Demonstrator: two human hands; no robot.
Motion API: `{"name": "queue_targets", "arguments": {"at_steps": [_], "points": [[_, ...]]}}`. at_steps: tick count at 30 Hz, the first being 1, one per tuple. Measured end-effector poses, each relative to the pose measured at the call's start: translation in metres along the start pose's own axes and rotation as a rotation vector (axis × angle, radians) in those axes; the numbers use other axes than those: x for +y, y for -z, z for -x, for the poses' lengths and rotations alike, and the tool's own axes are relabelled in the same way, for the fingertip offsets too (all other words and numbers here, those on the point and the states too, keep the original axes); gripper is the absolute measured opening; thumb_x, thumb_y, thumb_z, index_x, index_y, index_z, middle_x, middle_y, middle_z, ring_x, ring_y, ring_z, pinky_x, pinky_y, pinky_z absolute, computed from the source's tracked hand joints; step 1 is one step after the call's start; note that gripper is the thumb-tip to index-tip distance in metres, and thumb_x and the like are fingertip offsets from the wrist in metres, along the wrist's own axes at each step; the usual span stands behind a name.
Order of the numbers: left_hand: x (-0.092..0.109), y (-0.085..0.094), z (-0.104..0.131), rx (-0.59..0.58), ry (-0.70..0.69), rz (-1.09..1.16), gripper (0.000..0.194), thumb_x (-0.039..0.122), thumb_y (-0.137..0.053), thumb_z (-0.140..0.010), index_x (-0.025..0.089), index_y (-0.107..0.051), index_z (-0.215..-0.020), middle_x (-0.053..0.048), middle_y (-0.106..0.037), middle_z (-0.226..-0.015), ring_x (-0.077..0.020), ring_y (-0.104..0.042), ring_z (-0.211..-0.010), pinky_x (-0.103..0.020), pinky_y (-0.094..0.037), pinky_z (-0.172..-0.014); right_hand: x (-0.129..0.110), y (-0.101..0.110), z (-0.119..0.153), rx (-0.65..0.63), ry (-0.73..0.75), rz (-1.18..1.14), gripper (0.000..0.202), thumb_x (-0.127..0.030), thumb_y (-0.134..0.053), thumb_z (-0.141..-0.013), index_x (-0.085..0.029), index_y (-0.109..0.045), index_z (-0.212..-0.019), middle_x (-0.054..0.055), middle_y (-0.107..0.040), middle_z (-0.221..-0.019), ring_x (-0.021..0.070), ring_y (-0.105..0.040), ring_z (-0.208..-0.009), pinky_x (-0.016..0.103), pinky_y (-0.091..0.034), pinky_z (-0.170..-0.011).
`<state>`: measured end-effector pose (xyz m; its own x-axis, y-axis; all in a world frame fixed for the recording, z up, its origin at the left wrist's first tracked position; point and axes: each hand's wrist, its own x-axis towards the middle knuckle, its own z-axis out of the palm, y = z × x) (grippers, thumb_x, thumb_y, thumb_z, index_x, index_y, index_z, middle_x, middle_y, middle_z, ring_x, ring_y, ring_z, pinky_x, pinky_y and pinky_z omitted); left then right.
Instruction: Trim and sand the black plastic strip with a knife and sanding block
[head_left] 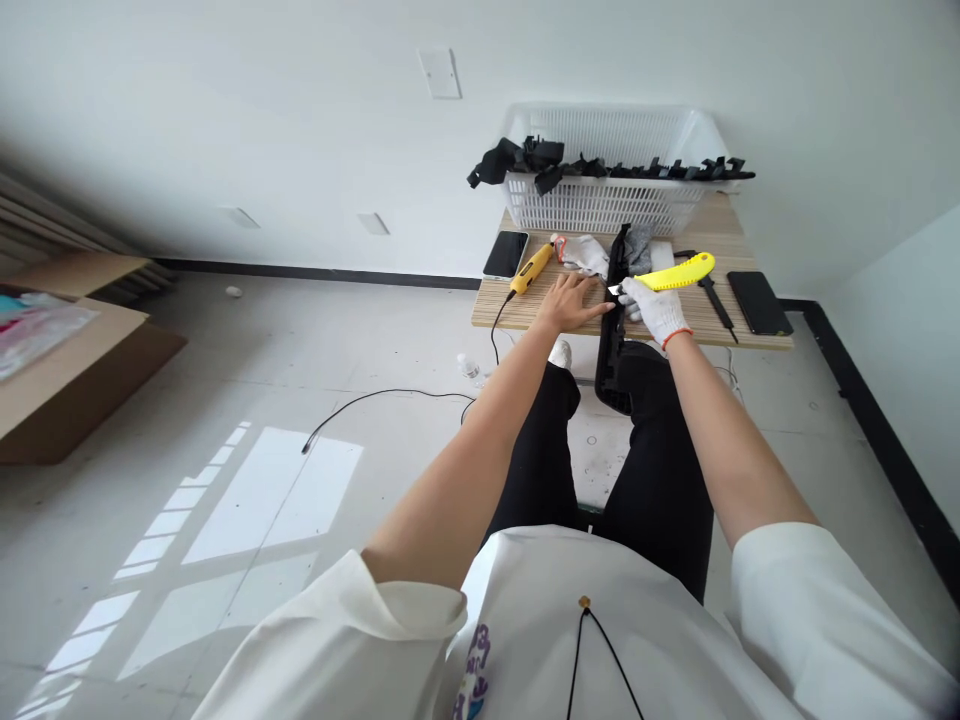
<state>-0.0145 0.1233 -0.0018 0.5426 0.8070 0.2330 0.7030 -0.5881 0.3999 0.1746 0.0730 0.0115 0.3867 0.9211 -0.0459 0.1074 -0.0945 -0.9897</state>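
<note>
— Head view first: what were the hands doing?

— The left hand [571,303], bare, lay flat on the wooden surface [525,312], its fingers [600,310] stretched out and closed on nothing, their tips touching or just short of a long black plastic part [613,330]. The right hand [655,308], in a white glove, had its fingers wrapped round a yellow utility knife [679,273], the blade end pointing left at the black part.

— And where did that part lie?

— Across the near edge of the surface, between the two hands. Its far end reached toward the white basket [600,200]; its near end hung over the edge above the person's knees.

— What else was on the surface?

— Left of the bare hand, a yellow corded tool [531,268], its cable trailing down to the floor, and a dark phone [506,254] beside it. A crumpled white glove [585,254] lay behind the left hand. To the right, a black-handled tool [714,300] and a second phone [759,302]. The basket stood at the back against the wall, with black parts [540,160] heaped over its rim.

— Off the surface?

— A cardboard box [67,350] at far left on the floor.
</note>
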Motion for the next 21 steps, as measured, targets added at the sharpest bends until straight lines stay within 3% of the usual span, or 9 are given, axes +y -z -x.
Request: {"name": "queue_targets", "arguments": {"at_steps": [6, 10, 13, 17, 21], "points": [[-0.004, -0.004, -0.003, 0.011, 0.001, 0.018, 0.07, 0.07, -0.059, -0.093, 0.021, -0.062, -0.143, -0.014, -0.058, -0.148, -0.0357, -0.047, -0.14, -0.047, -0.035, -0.121, -0.001, -0.004, -0.006, 0.136, -0.002, -0.023, 0.031, -0.044, -0.08, -0.082, -0.018, -0.065, -0.075, -0.002, -0.065, -0.059, 0.0082, -0.058, -0.046, 0.015, -0.046, -0.04], [-0.005, -0.006, -0.004, 0.022, -0.009, 0.025, 0.072, 0.071, -0.06, -0.093, 0.018, -0.063, -0.141, -0.015, -0.06, -0.145, -0.0369, -0.049, -0.137, -0.048, -0.036, -0.12, -0.001, 0.0, -0.012, 0.417, 0.042, 0.176, 0.038, -0.057, -0.072, -0.087, -0.021, -0.061, -0.08, -0.004, -0.058, -0.058, 0.0107, -0.059, -0.05, 0.019, -0.048, -0.043], [-0.006, -0.007, -0.005, 0.012, -0.003, 0.027, 0.071, 0.07, -0.061, -0.092, 0.019, -0.062, -0.141, -0.015, -0.059, -0.146, -0.0365, -0.048, -0.138, -0.048, -0.035, -0.12, 0.001, 0.01, -0.011, 0.598, 0.072, 0.425, 0.041, -0.059, -0.057, -0.096, -0.02, -0.064, -0.087, 0.003, -0.066, -0.07, 0.0172, -0.068, -0.067, 0.026, -0.056, -0.057], [-0.006, -0.007, -0.004, 0.021, -0.001, 0.048, 0.071, 0.07, -0.063, -0.091, 0.02, -0.062, -0.141, -0.015, -0.058, -0.146, -0.0368, -0.048, -0.139, -0.05, -0.036, -0.119, 0.007, 0.025, -0.007, 0.66, 0.055, 0.63, 0.04, -0.048, -0.052, -0.1, -0.012, -0.068, -0.101, 0.019, -0.07, -0.104, 0.0305, -0.069, -0.104, 0.04, -0.056, -0.083], [-0.006, -0.008, -0.004, 0.032, -0.01, 0.075, 0.071, 0.07, -0.064, -0.09, 0.018, -0.064, -0.138, -0.016, -0.06, -0.142, -0.0375, -0.049, -0.137, -0.05, -0.037, -0.118, 0.007, 0.03, -0.007, 0.604, 0.025, 0.886, 0.027, -0.031, -0.057, -0.097, -0.012, -0.067, -0.113, 0.021, -0.066, -0.115, 0.0322, -0.066, -0.108, 0.044, -0.049, -0.092]]}}
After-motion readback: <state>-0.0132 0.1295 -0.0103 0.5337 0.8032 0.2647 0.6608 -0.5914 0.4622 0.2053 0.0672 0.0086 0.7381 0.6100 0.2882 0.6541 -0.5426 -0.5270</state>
